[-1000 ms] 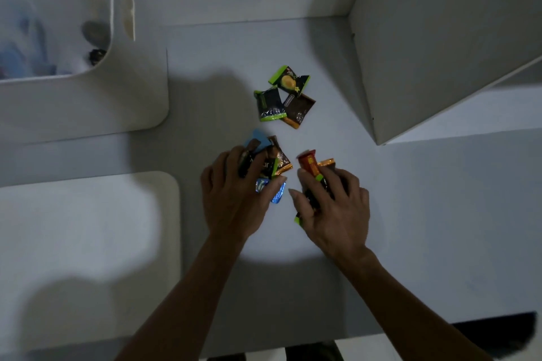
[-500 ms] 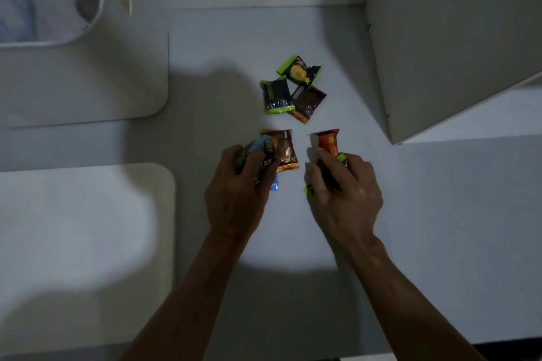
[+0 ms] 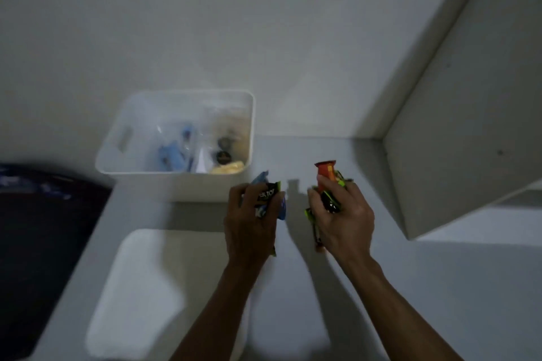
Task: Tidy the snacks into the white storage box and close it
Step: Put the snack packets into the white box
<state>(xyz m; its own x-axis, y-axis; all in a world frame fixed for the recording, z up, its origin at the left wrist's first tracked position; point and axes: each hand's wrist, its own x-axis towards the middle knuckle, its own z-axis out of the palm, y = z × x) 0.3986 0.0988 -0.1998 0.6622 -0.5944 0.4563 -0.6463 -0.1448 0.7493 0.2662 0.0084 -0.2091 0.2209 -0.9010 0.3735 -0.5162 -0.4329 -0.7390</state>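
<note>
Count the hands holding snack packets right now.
2. The left hand grips blue and black packets just right of the open white plastic storage box; the right hand grips orange and green ones beside it.

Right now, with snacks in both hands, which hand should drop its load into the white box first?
Probably the left hand: its snack packets sit nearest the open white box. The right hand grips its own packets farther away.

You hold snack packets (image 3: 268, 199) in both hands beside the open white storage box (image 3: 181, 184); its lid (image 3: 140, 287) lies flat nearby.
</note>
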